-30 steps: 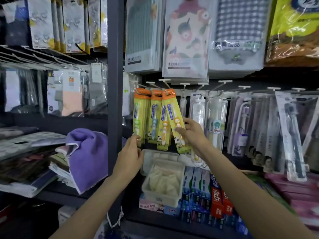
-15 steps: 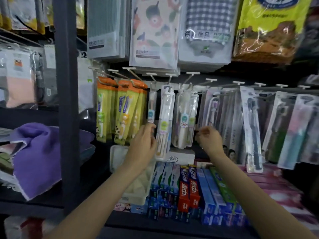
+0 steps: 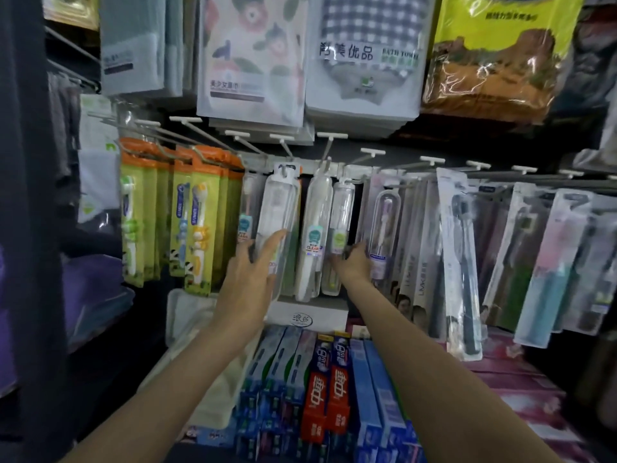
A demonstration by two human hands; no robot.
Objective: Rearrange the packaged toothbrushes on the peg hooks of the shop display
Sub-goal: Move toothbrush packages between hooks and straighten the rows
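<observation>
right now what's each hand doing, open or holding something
Left hand: open, straight fingers against a clear toothbrush pack.
Right hand: cannot tell; fingers are hidden among the hanging packs.

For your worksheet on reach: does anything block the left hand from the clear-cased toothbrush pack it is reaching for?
Nothing visible does. The left hand has straight fingers already lying against the front of the clear-cased toothbrush pack, which hangs at the front of its peg hook.
</observation>
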